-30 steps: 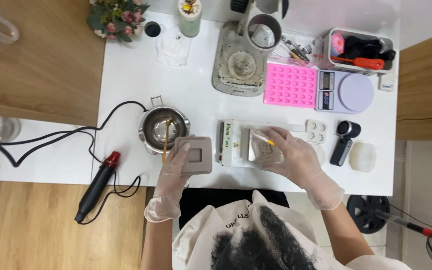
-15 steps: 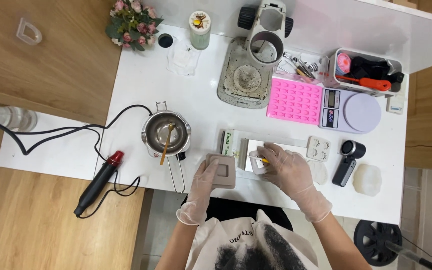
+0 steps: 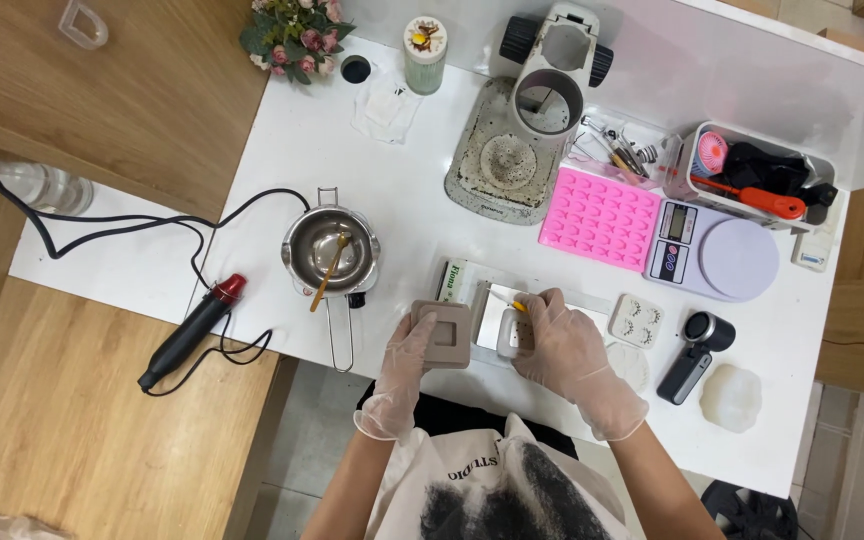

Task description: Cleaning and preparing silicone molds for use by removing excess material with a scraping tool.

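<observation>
Square grey mould [image 3: 442, 333] sits under my left hand [image 3: 404, 358], whose grip pinches its edge; right hand [image 3: 564, 345], just beside, clasps a small yellow-tipped tool [image 3: 518, 307].

Both forearms reach forward from the body, each hand in a thin clear glove. The left hand [image 3: 410, 352] lies with its fingers [image 3: 420, 328] curled over the edge of a flat square mould [image 3: 443, 335]. Just right of the mould, the right hand [image 3: 564, 345] is arched, its fingers [image 3: 542, 303] pinched together and pointing down.
</observation>
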